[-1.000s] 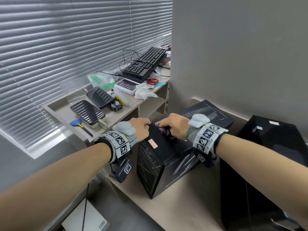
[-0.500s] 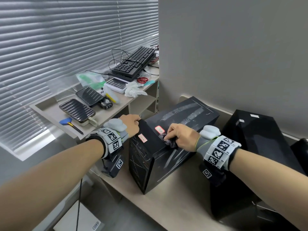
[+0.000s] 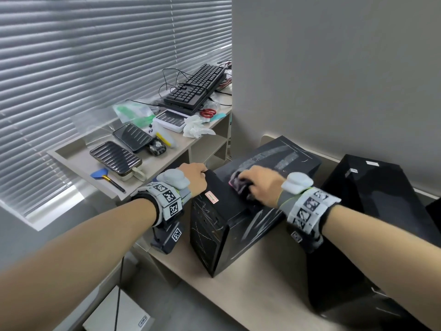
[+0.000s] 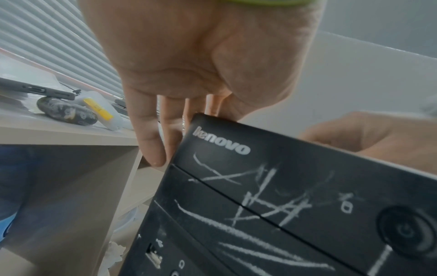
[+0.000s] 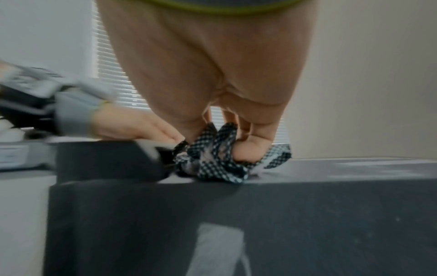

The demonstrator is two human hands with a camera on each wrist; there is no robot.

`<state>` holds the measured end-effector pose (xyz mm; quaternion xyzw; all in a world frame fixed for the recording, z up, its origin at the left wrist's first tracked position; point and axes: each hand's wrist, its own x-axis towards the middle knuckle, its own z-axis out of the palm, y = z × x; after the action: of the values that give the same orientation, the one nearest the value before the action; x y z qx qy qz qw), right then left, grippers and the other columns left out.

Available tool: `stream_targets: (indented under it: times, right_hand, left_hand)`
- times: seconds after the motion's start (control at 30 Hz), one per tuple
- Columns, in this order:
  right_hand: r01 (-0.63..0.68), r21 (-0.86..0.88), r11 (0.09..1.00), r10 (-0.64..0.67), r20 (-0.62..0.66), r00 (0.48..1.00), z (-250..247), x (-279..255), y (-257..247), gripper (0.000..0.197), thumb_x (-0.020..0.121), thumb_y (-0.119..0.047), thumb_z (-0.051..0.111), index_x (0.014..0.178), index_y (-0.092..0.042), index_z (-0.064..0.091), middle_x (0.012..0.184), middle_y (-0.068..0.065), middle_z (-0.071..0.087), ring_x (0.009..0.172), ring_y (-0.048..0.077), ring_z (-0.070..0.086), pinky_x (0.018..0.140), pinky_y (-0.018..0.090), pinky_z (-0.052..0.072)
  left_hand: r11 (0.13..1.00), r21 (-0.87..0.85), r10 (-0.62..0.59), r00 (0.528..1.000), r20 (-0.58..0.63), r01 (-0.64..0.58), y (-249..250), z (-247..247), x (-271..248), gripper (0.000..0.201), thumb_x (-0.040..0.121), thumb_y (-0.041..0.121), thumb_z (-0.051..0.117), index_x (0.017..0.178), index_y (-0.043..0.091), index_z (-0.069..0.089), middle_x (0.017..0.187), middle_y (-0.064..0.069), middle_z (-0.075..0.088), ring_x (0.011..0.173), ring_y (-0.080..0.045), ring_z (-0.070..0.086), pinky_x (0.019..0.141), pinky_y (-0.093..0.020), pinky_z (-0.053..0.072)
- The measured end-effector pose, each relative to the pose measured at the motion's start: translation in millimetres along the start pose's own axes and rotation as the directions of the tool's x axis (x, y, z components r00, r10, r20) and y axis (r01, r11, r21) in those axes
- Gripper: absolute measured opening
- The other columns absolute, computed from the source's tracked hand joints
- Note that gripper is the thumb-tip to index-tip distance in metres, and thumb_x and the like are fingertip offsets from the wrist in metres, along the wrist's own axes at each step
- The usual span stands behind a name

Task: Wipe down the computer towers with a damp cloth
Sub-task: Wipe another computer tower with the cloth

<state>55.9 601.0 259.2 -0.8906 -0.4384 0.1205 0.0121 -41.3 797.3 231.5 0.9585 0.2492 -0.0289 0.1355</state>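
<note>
A beige worktop (image 3: 257,290) carries two black computer towers, one (image 3: 229,225) at its left edge and another (image 3: 381,211) toward the right (both upright), while the adjoining shelf (image 3: 164,163) holds a keyboard (image 3: 195,88), scissors (image 3: 208,112) and a crumpled tissue (image 3: 196,127).

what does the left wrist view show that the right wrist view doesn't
Only the left wrist view shows the tower's front panel: the lenovo logo, the power button and white scratch marks, with the left hand holding its top corner.

Only the right wrist view shows the checked cloth bunched under the right hand, on the tower's top, and the dusty side panel.

Both show the same black tower, the blinds and the other hand.
</note>
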Motion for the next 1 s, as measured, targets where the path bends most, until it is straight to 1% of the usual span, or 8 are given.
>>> stream_targets:
  times: [0.1,0.23,0.37,0.53,0.63,0.73,0.9,1.0]
  right_hand:
    - [0.045,0.088,0.995,-0.039,-0.063,0.997,17,-19,2,0.034,0.092,-0.017,0.050,0.126,-0.024,0.053,0.120,0.006,0.050,0.106,0.030,0.055,0.094,0.038,0.044]
    - [-0.201,0.170,0.965,0.221,-0.108,0.969,15,-29,29,0.025,0.092,-0.023,0.055,0.115,-0.017,0.051,0.113,0.010,0.056,0.101,0.029,0.057,0.088,0.035,0.046]
    - [-0.074,0.251,0.965,0.105,-0.111,0.988,31,-46,6,0.021,0.090,-0.023,0.058,0.108,-0.015,0.053,0.107,0.007,0.059,0.098,0.025,0.057,0.084,0.031,0.043]
    - [-0.248,0.299,0.921,0.302,-0.150,0.941,21,-38,33,0.020,0.090,-0.021,0.056,0.107,-0.013,0.049,0.107,0.012,0.060,0.100,0.031,0.057,0.085,0.035,0.045]
    - [-0.148,0.294,0.944,0.192,-0.130,0.973,34,-44,12,0.019,0.089,-0.021,0.057,0.105,-0.015,0.048,0.108,0.009,0.058,0.100,0.029,0.056,0.085,0.034,0.044]
    - [-0.083,0.341,0.936,0.142,-0.151,0.978,38,-53,8,0.024,0.089,-0.024,0.061,0.109,-0.012,0.052,0.109,0.008,0.060,0.100,0.026,0.057,0.083,0.031,0.040]
    - [-0.283,0.378,0.881,0.373,-0.189,0.908,26,-43,47,0.025,0.090,-0.021,0.059,0.112,-0.010,0.052,0.110,0.013,0.063,0.101,0.030,0.058,0.081,0.031,0.041]
    - [-0.258,0.358,0.897,0.342,-0.196,0.919,30,-43,38,0.022,0.090,-0.019,0.056,0.110,-0.011,0.051,0.110,0.013,0.060,0.100,0.031,0.057,0.082,0.033,0.042]
  left_hand:
    - [0.999,0.033,0.003,0.999,0.038,-0.004,5,-5,2,0.029,0.091,0.021,0.041,0.114,0.027,0.057,0.112,-0.007,0.063,0.093,-0.029,0.056,0.073,-0.031,0.039]
    - [1.000,0.019,-0.014,0.994,0.111,0.012,19,-16,6,0.031,0.086,0.011,0.046,0.113,0.019,0.059,0.112,-0.008,0.062,0.093,-0.031,0.056,0.082,-0.031,0.046]
    - [1.000,0.008,-0.023,0.997,0.077,0.023,30,-14,4,0.014,0.095,0.009,0.043,0.088,0.017,0.053,0.078,-0.002,0.050,0.064,-0.017,0.045,0.054,-0.021,0.033]
    - [0.997,0.034,-0.066,0.996,0.063,0.064,28,-4,1,0.050,0.092,0.060,0.040,0.111,0.015,0.053,0.104,-0.011,0.062,0.090,-0.032,0.060,0.086,-0.038,0.048]
    - [0.995,0.061,-0.082,0.995,0.052,0.079,29,7,1,0.077,0.081,0.077,0.041,0.115,0.009,0.047,0.105,-0.014,0.063,0.091,-0.034,0.062,0.084,-0.044,0.051]
    - [0.996,0.007,-0.086,0.996,0.016,0.085,36,9,-1,0.081,0.077,0.079,0.046,0.113,0.006,0.046,0.100,-0.015,0.064,0.087,-0.034,0.062,0.081,-0.045,0.052]
    - [0.991,0.046,-0.129,0.989,0.068,0.126,41,-1,-8,0.070,0.077,0.070,0.049,0.114,0.012,0.042,0.096,-0.012,0.062,0.083,-0.031,0.060,0.079,-0.038,0.050]
    - [0.988,0.062,-0.145,0.987,0.071,0.141,42,-3,-10,0.063,0.077,0.069,0.046,0.109,0.015,0.038,0.090,-0.009,0.060,0.078,-0.029,0.058,0.070,-0.034,0.046]
